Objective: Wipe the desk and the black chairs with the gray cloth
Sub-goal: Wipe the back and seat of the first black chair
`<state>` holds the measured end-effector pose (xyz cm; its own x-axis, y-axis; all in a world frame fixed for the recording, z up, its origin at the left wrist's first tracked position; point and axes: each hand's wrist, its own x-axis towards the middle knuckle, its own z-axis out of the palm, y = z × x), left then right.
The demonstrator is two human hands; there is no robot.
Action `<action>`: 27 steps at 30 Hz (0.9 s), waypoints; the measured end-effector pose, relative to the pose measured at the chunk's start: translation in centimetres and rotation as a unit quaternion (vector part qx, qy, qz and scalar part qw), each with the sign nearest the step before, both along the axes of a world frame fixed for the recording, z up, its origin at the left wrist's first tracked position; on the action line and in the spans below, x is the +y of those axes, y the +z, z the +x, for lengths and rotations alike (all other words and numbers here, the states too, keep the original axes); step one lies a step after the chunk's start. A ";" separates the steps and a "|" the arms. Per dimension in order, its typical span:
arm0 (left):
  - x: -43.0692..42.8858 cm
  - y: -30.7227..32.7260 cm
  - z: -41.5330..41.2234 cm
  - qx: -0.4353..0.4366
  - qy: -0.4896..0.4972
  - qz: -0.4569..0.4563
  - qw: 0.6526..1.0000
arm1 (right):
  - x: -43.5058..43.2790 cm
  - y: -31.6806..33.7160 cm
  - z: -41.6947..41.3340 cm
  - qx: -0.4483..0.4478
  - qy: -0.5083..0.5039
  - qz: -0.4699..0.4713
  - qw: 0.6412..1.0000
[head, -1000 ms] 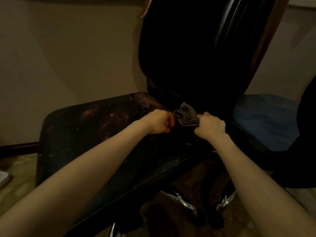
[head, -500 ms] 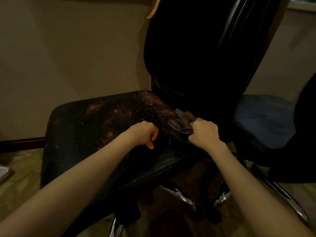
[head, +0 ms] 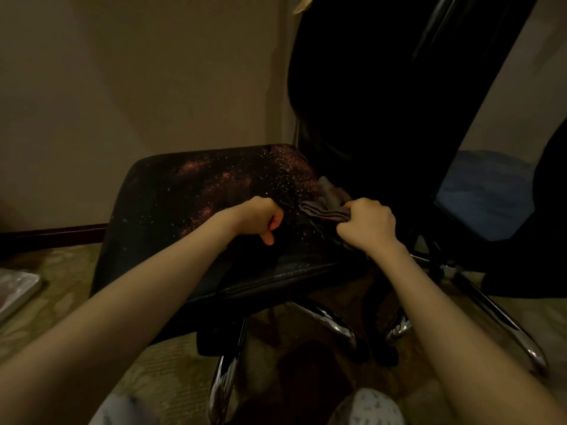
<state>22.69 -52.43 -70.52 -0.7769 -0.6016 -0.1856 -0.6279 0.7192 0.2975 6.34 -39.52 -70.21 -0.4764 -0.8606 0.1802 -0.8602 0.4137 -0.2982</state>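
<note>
A black chair fills the middle of the view, its worn, speckled seat [head: 184,204] facing me and its tall backrest [head: 383,87] rising at the right. My right hand [head: 366,225] grips the bunched gray cloth [head: 328,207] on the seat near the foot of the backrest. My left hand [head: 260,217] rests on the seat a short way left of the cloth, its fingers curled and its thumb pointing down, holding nothing.
A second chair with a blue seat [head: 484,194] stands behind at the right. Chrome legs [head: 337,323] spread over patterned carpet below. A beige wall [head: 138,72] closes the back; a flat object [head: 15,289] lies on the floor at far left.
Both hands have drawn back toward me across the seat. My left hand has moved away from the cloth, which my right hand dragged along from the backrest crease.
</note>
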 end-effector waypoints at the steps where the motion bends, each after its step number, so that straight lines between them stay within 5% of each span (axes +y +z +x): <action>1: 0.0 -0.2 0.2 0.007 0.001 0.002 1.000 | 0.2 -0.1 0.7 -0.001 0.005 -0.003 1.000; 7: -0.3 -0.2 0.0 -0.015 0.012 -0.011 1.000 | 0.0 -0.2 5.8 -0.112 0.054 -0.010 0.992; 12: 0.3 -0.3 0.4 -0.007 0.036 -0.023 0.999 | 0.1 0.8 2.7 -0.282 -0.054 -0.088 0.954; 15: 0.8 -0.3 0.6 0.002 0.043 -0.017 0.999 | 1.1 1.6 -0.1 -0.125 -0.089 -0.139 0.978; 18: 0.9 -0.4 0.9 0.018 0.054 -0.015 0.998 | 1.3 0.3 -1.6 0.030 -0.061 -0.080 0.994; 27: 1.2 -1.4 0.3 0.084 0.107 0.013 0.991 | -2.8 -0.4 -4.6 0.037 -0.038 0.061 0.997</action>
<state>22.99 -51.24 -71.95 -0.6538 -0.7522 -0.0820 -0.7050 0.5662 0.4270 1.75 -42.31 -70.65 -0.5302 -0.8403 0.1131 -0.8429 0.5079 -0.1778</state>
